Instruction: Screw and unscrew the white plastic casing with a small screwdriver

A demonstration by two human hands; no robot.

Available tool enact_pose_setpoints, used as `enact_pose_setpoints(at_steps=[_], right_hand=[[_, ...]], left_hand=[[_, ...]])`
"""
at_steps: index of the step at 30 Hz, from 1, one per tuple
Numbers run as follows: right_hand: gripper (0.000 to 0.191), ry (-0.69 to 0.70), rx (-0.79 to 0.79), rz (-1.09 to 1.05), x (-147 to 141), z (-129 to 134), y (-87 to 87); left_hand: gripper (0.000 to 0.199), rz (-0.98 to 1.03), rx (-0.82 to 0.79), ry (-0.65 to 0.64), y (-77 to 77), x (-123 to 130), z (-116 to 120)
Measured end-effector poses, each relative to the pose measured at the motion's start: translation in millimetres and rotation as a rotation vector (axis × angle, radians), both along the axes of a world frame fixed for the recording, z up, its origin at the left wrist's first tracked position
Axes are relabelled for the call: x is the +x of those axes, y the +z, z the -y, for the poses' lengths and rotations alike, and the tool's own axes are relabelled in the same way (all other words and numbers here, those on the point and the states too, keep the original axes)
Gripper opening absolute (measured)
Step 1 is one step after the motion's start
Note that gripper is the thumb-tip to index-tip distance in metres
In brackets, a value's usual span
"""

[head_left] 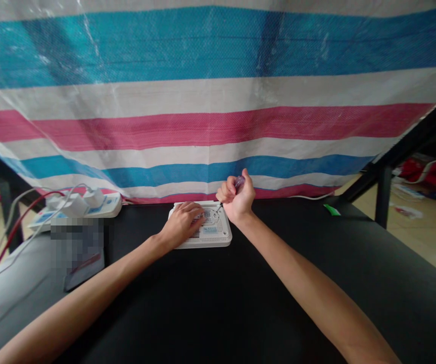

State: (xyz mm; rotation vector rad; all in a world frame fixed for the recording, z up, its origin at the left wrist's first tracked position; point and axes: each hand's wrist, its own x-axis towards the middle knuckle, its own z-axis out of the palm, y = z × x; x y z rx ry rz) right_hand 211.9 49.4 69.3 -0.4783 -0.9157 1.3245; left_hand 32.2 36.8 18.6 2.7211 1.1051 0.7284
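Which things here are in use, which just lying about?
In use:
- white vented device, left hand on it
- purple-handled tool, in right hand

Apparently just lying about, untouched:
- power strip with plugs
- dark flat object, partly blurred
- green scrap

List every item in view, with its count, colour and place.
Striped tarp: one; blue, white, pink; behind the table
Table: one, black, under the hands
Router-like vented device: one, white, at the table's back, under the left hand
Screwdriver-like tool: one, purple handle, in the right hand
Power strip: one, white and blue, back left
Plugs: at least two, white, in the strip
Cables: at least three, white and red, left; one white, back right
Flat device: one, dark, left, partly pixelated
Small wrapper-like piece: one, green, back right
Frame bars: several, black, both sides
Floor clutter: uncountable, partly red, right
Left hand, right hand: one each, bare, centre
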Motion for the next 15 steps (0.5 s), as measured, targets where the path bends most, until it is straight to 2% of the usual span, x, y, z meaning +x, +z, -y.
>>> enact_pose_setpoints(at_steps=[5,8,12,15], right_hand=[[0.065,0.042,-0.036,-0.045,-10,18,12.9],[0.065,0.077,-0.064,-0.085,-15,26,17.7],[0.066,0.096,-0.069,-0.126,-16,30,21.0],[0.065,0.097,-0.052,-0.146,-14,28,21.1]], left_hand=[[0.035,0.225,-0.273,-0.031,10.7,5,8],[0.033,0.336,-0.45,-0.04,13.0,9,14],[0.036,0.373,-0.534,-0.052,15.6,7,13],[0.033,0.311,-0.531,-0.089,21.0,3,7]])
